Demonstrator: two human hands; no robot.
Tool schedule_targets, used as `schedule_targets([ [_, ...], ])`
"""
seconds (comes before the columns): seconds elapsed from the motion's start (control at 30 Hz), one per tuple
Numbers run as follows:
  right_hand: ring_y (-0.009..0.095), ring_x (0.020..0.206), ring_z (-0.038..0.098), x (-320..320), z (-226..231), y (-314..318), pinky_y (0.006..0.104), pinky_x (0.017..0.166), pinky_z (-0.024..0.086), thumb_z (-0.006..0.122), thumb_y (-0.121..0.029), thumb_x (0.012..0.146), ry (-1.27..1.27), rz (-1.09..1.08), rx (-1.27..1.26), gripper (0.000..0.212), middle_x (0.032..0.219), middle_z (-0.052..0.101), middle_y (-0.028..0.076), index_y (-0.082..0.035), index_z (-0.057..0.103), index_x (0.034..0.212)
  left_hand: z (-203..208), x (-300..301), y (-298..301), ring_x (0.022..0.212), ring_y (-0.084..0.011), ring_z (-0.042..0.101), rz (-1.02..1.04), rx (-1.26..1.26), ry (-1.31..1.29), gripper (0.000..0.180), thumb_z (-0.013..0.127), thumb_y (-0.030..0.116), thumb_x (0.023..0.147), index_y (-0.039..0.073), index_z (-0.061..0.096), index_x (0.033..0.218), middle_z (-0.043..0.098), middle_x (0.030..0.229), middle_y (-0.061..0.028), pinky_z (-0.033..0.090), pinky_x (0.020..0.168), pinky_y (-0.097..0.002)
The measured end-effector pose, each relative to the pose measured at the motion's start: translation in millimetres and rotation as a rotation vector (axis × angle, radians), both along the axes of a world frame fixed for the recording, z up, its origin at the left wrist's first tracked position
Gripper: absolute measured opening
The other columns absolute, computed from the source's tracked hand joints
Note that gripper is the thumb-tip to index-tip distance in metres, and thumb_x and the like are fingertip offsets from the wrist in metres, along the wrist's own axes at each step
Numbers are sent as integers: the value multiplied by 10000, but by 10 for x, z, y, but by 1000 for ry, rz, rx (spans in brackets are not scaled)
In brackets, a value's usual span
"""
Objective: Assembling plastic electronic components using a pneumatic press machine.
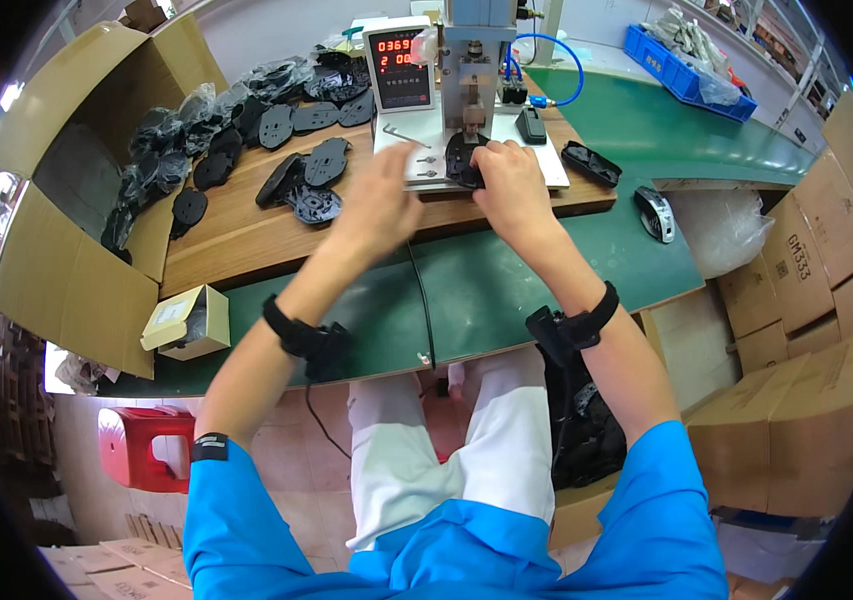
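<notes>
Right hand (pixel 508 185) fingers grasp a black plastic part (pixel 463 160); left hand (pixel 382 190) released; blue bin (pixel 684 72) holds bagged pieces.

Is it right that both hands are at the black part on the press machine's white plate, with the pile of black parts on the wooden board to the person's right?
Not quite. The head view shows the pile of black parts on the wooden board to the person's left, not right. The rest holds: the left hand and right hand are both at the black part on the machine's white plate.
</notes>
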State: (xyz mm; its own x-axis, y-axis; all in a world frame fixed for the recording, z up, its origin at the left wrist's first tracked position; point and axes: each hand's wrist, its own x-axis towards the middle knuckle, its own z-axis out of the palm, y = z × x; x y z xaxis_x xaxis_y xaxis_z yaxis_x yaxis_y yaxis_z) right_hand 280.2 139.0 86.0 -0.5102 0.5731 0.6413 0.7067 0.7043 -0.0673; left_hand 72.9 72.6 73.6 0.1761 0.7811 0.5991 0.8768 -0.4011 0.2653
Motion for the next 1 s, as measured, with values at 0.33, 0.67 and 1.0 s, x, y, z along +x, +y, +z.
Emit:
schedule_targets([
  [0.33,347,1001,643,-61,19,19,453,931,497,766,32,694,-29,18,-105,272,959,695,145,-3,709,958,-8,-2076,205,1162,-432,660,626,-596,140,631,783,382,848,-29,614,1295,702,1207,-261,529,994,-487],
  [0.67,341,1007,651,-29,-15,61,462,935,506,757,18,699,-70,-30,-108,268,961,705,139,-12,718,962,-34,-2151,-128,985,-313,741,536,-410,-153,371,778,219,873,10,712,1172,758,1042,-195,574,878,-401],
  [1.0,349,954,680,-4,1,85,454,893,531,703,32,721,-76,-8,-41,163,925,714,153,-7,716,879,129,-2339,77,1458,-335,436,367,-391,452,809,662,-68,779,134,442,1530,392,1632,-176,401,1191,-432],
])
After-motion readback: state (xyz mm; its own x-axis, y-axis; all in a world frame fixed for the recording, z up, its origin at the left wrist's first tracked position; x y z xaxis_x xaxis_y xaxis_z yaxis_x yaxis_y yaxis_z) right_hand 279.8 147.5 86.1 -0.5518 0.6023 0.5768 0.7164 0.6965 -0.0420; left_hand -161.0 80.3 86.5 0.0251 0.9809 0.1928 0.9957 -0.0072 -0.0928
